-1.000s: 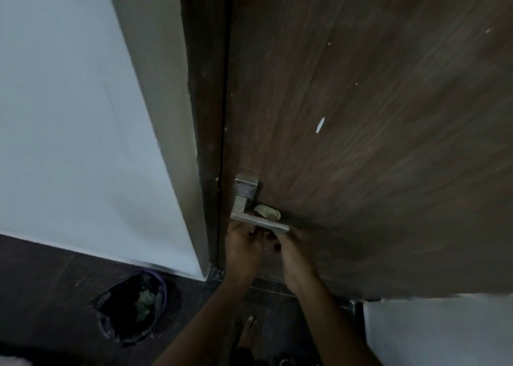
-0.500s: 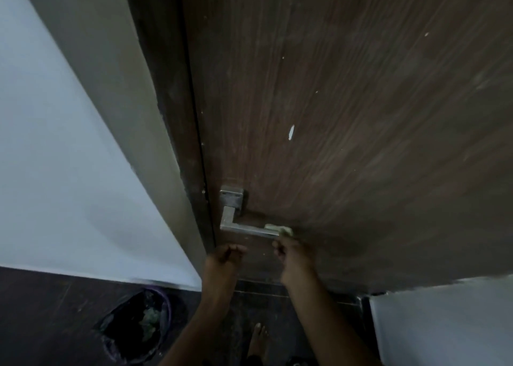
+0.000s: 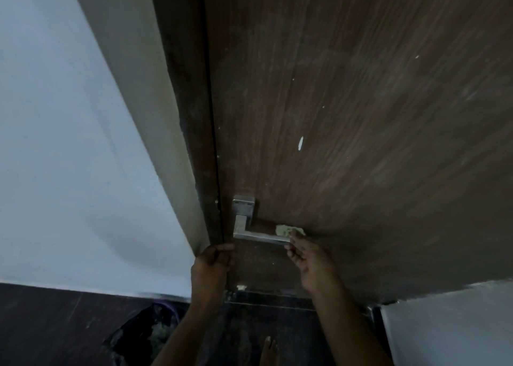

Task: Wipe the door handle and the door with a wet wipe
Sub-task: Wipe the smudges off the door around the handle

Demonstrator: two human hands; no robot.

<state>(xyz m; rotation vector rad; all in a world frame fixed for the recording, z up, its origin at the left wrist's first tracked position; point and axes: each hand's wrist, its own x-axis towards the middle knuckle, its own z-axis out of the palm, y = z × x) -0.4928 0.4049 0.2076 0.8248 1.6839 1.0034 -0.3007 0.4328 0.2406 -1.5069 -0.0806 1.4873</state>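
Observation:
A dark brown wooden door (image 3: 347, 101) fills the upper right, with pale specks and one white mark on it. Its silver lever handle (image 3: 251, 233) sits low on the door near the frame. A crumpled greenish wet wipe (image 3: 288, 230) rests at the free end of the lever, and the fingertips of my right hand (image 3: 308, 260) pinch it there. My left hand (image 3: 212, 265) hangs below the handle's corner, fingers curled with nothing visible in them, not touching the lever.
A grey-beige door frame (image 3: 155, 115) and a white wall (image 3: 55, 143) stand to the left. On the dark floor lies a black bin bag (image 3: 144, 338) with scraps inside, at lower left. A bare foot (image 3: 269, 349) shows below. A white panel (image 3: 449, 324) is at lower right.
My left hand has let go of the lever and dropped below it. My right hand with the wipe has slid out to the lever's free end. The camera has shifted.

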